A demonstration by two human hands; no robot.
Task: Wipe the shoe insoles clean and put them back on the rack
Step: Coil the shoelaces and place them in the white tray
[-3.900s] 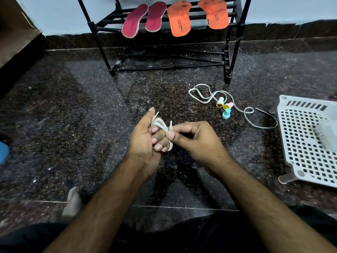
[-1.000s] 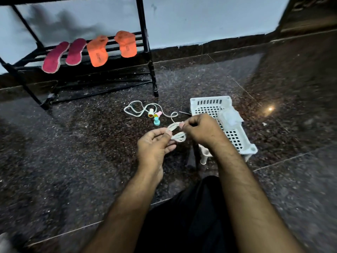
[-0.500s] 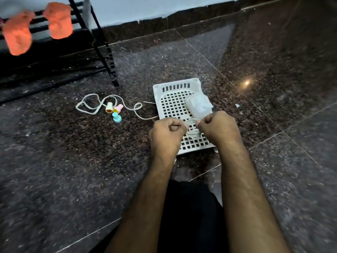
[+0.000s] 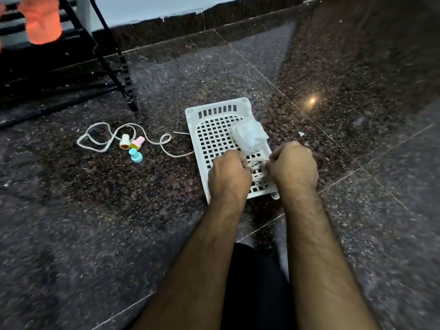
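Note:
An orange insole (image 4: 42, 22) lies on the black rack (image 4: 112, 67) at the top left; the other insoles are out of view. My left hand (image 4: 228, 177) and my right hand (image 4: 294, 166) hold a coiled white lace (image 4: 258, 171) between them, fingers curled round it, just above the near end of a white perforated tray (image 4: 214, 132). A clear packet of wipes (image 4: 250, 135) lies on that tray, right beyond my hands.
A second white lace (image 4: 102, 136) lies looped on the dark granite floor left of the tray, with three small coloured caps (image 4: 132, 145) on it. The rack's leg (image 4: 128, 96) stands beyond them. A dark skirting and pale wall run along the back.
My view has swung right, so most insoles left the frame. Both hands carried the coiled lace from the open floor over to the tray's near end.

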